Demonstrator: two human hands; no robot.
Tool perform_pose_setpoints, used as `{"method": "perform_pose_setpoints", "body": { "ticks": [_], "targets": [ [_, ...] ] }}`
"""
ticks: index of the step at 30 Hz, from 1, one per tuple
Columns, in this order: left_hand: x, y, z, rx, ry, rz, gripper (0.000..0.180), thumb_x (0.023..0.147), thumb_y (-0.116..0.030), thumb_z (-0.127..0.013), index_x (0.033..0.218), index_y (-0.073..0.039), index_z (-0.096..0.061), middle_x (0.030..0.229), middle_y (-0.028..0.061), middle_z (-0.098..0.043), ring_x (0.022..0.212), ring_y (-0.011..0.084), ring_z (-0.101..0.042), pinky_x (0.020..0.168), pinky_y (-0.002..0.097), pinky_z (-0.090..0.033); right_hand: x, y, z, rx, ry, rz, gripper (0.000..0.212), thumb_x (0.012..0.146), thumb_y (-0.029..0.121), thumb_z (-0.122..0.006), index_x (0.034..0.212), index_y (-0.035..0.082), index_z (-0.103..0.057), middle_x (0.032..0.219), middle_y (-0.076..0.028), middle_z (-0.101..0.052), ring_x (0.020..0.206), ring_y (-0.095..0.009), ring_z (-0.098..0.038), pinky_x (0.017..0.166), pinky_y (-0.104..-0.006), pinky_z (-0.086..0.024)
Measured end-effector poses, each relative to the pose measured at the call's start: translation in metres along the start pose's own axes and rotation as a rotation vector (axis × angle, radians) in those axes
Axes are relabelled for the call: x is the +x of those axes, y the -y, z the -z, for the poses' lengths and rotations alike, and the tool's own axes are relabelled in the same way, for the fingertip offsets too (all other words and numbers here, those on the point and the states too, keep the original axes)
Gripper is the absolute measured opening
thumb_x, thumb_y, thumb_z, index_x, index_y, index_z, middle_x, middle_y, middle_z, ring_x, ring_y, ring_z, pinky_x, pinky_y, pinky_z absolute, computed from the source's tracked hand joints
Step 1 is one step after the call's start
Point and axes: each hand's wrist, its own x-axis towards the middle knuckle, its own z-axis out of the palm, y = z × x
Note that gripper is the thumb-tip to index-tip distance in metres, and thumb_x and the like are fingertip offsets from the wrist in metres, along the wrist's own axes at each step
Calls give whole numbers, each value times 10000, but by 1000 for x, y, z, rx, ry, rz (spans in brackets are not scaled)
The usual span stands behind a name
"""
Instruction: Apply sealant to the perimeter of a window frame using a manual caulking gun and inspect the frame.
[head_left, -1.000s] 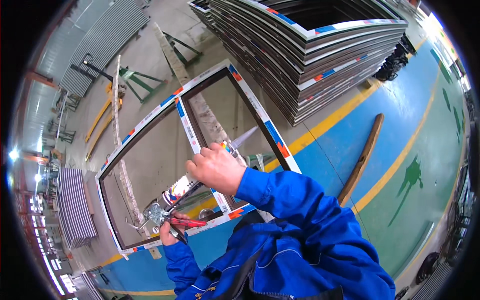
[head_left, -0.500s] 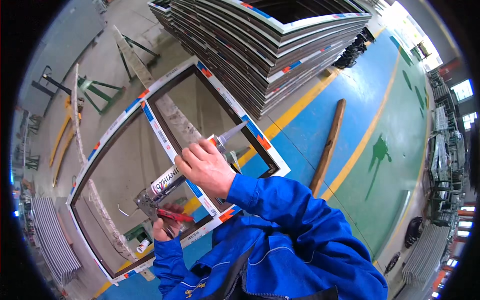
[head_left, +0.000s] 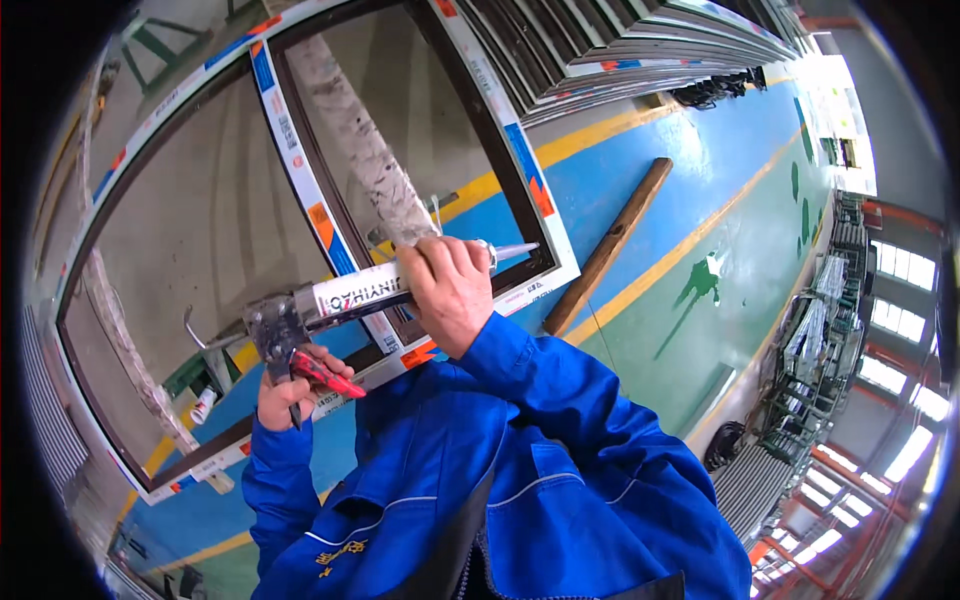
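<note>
My left hand [head_left: 290, 387] is closed round the handle and red trigger of a caulking gun [head_left: 275, 330]. A white sealant cartridge [head_left: 350, 296] lies in the gun, and my right hand [head_left: 448, 292] wraps round its front end. The pale tapered nozzle [head_left: 515, 250] points right, its tip at the dark inner edge of a window frame [head_left: 478, 72], close to the near right corner. Whether the tip touches cannot be told. The frame has white faces with coloured film, dark inner edges and a middle bar [head_left: 290, 150]. My right hand covers part of the cartridge.
Beneath the frame run stained support beams [head_left: 360, 140]. Many similar frames [head_left: 600, 75] are stacked at the far right. A wooden beam [head_left: 612, 245] lies right of the frame. A small white bottle [head_left: 203, 405] shows through the left opening. Metal profiles [head_left: 755, 495] are stacked farther right.
The view has turned and come nearer the frame. The gun lies more level, and its nozzle tip has moved from the right side bar toward the near right corner. Both hands keep their grip.
</note>
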Motion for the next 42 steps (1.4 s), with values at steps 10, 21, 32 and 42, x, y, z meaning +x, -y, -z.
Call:
{"method": "perform_pose_setpoints", "body": {
  "ticks": [10,21,32,42],
  "targets": [
    [11,-10,-7,118,59,28,575,630,-120,-599,1174,48,-518,1022,237,-627,968,395,-641,868,549,-530,9,-3,11,73,158,-88,629,557,144,-812,1119,76,-540,1059,-118,-590,1032,-311,-564,884,-431,-421],
    [28,12,-10,-24,-4,109,573,638,-124,-566,1190,23,-518,1067,238,-620,1021,411,-620,897,555,-510,-7,-31,-8,-34,309,-86,495,548,191,-812,955,95,-547,910,-74,-607,906,-278,-589,795,-409,-438],
    [65,7,-2,-60,124,199,612,675,-105,-554,1267,31,-479,1128,233,-597,1081,402,-591,926,572,-489,-18,-42,-22,-74,226,-181,560,581,175,-798,1072,75,-547,1020,-98,-601,1020,-289,-559,896,-418,-401],
    [81,5,0,-88,204,220,524,703,-73,-532,1212,43,-498,1119,254,-589,1110,404,-572,946,568,-472,-17,-46,-21,-102,277,-233,535,598,166,-792,1063,81,-542,1014,-94,-594,1021,-289,-551,902,-419,-394]
  ]
}}
